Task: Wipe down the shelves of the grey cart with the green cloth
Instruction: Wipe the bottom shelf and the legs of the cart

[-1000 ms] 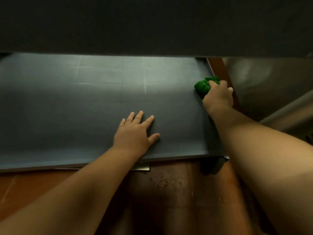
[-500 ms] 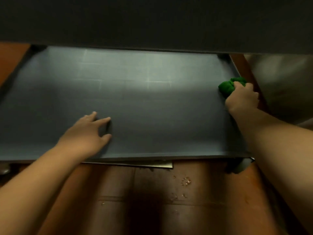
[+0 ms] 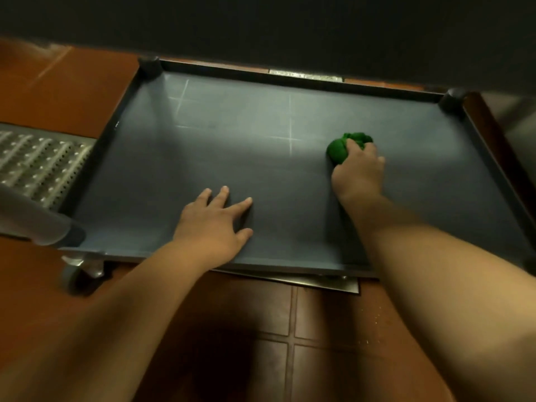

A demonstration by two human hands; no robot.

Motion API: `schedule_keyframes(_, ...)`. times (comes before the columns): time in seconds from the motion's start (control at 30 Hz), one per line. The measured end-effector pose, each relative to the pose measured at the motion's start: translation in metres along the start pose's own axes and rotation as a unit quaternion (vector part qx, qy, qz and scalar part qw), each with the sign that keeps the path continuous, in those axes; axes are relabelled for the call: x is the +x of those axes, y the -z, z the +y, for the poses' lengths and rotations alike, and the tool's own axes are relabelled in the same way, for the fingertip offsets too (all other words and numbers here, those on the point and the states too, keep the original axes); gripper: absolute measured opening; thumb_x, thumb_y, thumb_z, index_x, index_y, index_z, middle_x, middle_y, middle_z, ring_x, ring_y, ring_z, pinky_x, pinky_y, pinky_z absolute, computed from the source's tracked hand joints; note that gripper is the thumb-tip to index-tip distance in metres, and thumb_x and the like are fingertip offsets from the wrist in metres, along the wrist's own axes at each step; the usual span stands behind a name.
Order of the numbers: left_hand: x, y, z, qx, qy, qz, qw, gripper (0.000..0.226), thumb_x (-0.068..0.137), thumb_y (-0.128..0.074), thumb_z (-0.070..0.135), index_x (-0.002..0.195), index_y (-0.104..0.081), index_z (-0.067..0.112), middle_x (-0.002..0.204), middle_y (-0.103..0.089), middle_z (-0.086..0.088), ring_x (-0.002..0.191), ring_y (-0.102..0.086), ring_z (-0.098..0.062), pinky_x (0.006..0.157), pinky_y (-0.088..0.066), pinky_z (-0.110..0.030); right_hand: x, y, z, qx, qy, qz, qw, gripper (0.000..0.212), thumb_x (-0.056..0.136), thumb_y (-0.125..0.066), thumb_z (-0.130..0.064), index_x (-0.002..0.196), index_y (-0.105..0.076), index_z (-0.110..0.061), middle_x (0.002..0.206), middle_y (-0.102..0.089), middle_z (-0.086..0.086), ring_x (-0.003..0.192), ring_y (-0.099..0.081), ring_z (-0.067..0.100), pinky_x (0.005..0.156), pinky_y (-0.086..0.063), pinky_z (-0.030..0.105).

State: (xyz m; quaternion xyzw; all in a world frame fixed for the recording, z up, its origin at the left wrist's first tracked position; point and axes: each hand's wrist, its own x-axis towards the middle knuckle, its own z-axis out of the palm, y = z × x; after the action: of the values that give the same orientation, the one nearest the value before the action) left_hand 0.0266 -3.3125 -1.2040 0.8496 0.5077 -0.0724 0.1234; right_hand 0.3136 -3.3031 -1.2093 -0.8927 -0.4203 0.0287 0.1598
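- Grey cart shelf (image 3: 203, 158): bottom tray with raised rim, over brown floor tiles (image 3: 269, 314)
- Green cloth (image 3: 338, 150): bunched, on the shelf right of centre
- Right hand (image 3: 358, 175): fingers curled round the cloth, pressing it down
- Left hand (image 3: 213, 224): flat on the shelf near the front edge, fingers spread, holding nothing
- Caster wheel (image 3: 72, 275): front left corner

A single wide-angle head camera looks steeply down and forward from close above onto the flat grey bottom shelf (image 3: 261, 175) of the cart, with the dark underside of the upper shelf (image 3: 290, 24) across the top edge.
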Motion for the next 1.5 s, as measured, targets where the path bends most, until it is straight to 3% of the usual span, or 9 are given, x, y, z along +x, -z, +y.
schedule_keyframes(0.1, -0.001, 0.021, -0.054, -0.071, 0.026, 0.011, 0.997, 0.066, 0.088, -0.057, 0.050, 0.147, -0.030, 0.043, 0.159, -0.025, 0.002, 0.146, -0.021, -0.022, 0.118, -0.024, -0.039, -0.003, -0.002, -0.010, -0.023, -0.006, -0.004, 1.000, 0.059, 0.091, -0.050, -0.014, 0.149, -0.042, -0.024, 0.149, -0.034, 0.018, 0.127, -0.039, 0.046, 0.112, -0.032, 0.048)
schedule_keyframes(0.2, -0.011, 0.023, -0.109, 0.004, 0.116, 0.017, 0.993, 0.067, 0.085, -0.054, 0.061, 0.146, -0.029, 0.047, 0.158, -0.026, -0.002, 0.143, -0.023, -0.030, 0.115, -0.028, -0.047, -0.004, -0.003, -0.014, -0.038, -0.022, 0.001, 0.999, 0.058, 0.092, -0.049, -0.015, 0.149, -0.041, -0.023, 0.149, -0.032, 0.018, 0.127, -0.038, 0.048, 0.111, -0.033, 0.050)
schedule_keyframes(0.4, -0.021, 0.016, -0.119, 0.021, 0.085, 0.030, 0.996, 0.064, 0.086, -0.042, 0.071, 0.145, -0.024, 0.053, 0.158, -0.026, 0.004, 0.138, -0.026, -0.030, 0.110, -0.031, -0.043, -0.026, -0.012, -0.067, -0.030, -0.069, 0.000, 0.997, 0.063, 0.091, -0.056, -0.022, 0.151, -0.038, -0.021, 0.154, -0.027, 0.019, 0.130, -0.035, 0.048, 0.111, -0.033, 0.050)
schedule_keyframes(0.77, -0.035, 0.006, -0.129, -0.020, 0.026, 0.054, 0.998, 0.059, 0.093, -0.034, 0.060, 0.148, -0.019, 0.046, 0.162, -0.014, -0.001, 0.145, -0.012, -0.033, 0.109, -0.025, -0.046, -0.107, -0.065, -0.276, 0.078, 0.058, -0.088, 0.991, 0.072, 0.086, -0.057, -0.035, 0.151, -0.033, -0.015, 0.151, -0.024, 0.020, 0.133, -0.033, 0.042, 0.110, -0.034, 0.045)
schedule_keyframes(0.97, -0.039, 0.009, -0.127, 0.017, 0.015, 0.048, 0.999, 0.055, 0.094, -0.037, 0.043, 0.146, -0.030, 0.026, 0.151, -0.033, -0.002, 0.138, -0.022, -0.033, 0.099, -0.031, -0.041, -0.135, -0.077, -0.328, 0.113, 0.190, -0.176, 0.959, 0.073, 0.089, -0.058, -0.025, 0.155, -0.028, -0.020, 0.156, -0.019, 0.018, 0.137, -0.027, 0.042, 0.114, -0.030, 0.047)
schedule_keyframes(1.07, -0.041, 0.007, -0.127, 0.063, 0.008, 0.048, 0.997, 0.053, 0.095, -0.037, 0.039, 0.145, -0.033, 0.020, 0.147, -0.040, -0.007, 0.134, -0.029, -0.033, 0.097, -0.033, -0.039, -0.143, -0.078, -0.329, 0.110, 0.238, -0.178, 0.948, 0.072, 0.090, -0.059, -0.018, 0.155, -0.028, -0.022, 0.156, -0.022, 0.016, 0.136, -0.028, 0.039, 0.113, -0.031, 0.046)
schedule_keyframes(1.17, -0.037, 0.003, -0.131, 0.037, -0.001, 0.051, 0.998, 0.056, 0.096, -0.029, 0.047, 0.149, -0.028, 0.028, 0.156, -0.029, -0.004, 0.145, -0.016, -0.031, 0.099, -0.034, -0.041, -0.135, -0.072, -0.308, 0.094, 0.215, -0.142, 0.962, 0.069, 0.090, -0.056, -0.013, 0.154, -0.032, -0.025, 0.153, -0.027, 0.012, 0.131, -0.034, 0.037, 0.109, -0.039, 0.047)
schedule_keyframes(1.27, -0.035, 0.002, -0.129, -0.018, 0.035, 0.040, 0.998, 0.058, 0.095, -0.031, 0.058, 0.150, -0.020, 0.041, 0.163, -0.012, -0.001, 0.149, -0.009, -0.027, 0.110, -0.028, -0.042, -0.121, -0.062, -0.269, 0.068, 0.176, -0.118, 0.975, 0.068, 0.088, -0.055, -0.013, 0.151, -0.036, -0.028, 0.152, -0.028, 0.009, 0.126, -0.038, 0.036, 0.105, -0.043, 0.047)
schedule_keyframes(1.5, -0.021, 0.012, -0.101, -0.035, 0.133, -0.036, 0.990, 0.062, 0.099, -0.038, 0.048, 0.151, -0.006, 0.043, 0.163, 0.001, -0.003, 0.150, -0.002, -0.028, 0.119, -0.015, -0.047, -0.103, -0.028, -0.153, 0.038, 0.135, -0.088, 0.986, 0.066, 0.087, -0.053, -0.013, 0.150, -0.039, -0.026, 0.152, -0.030, 0.012, 0.122, -0.039, 0.042, 0.102, -0.043, 0.047)
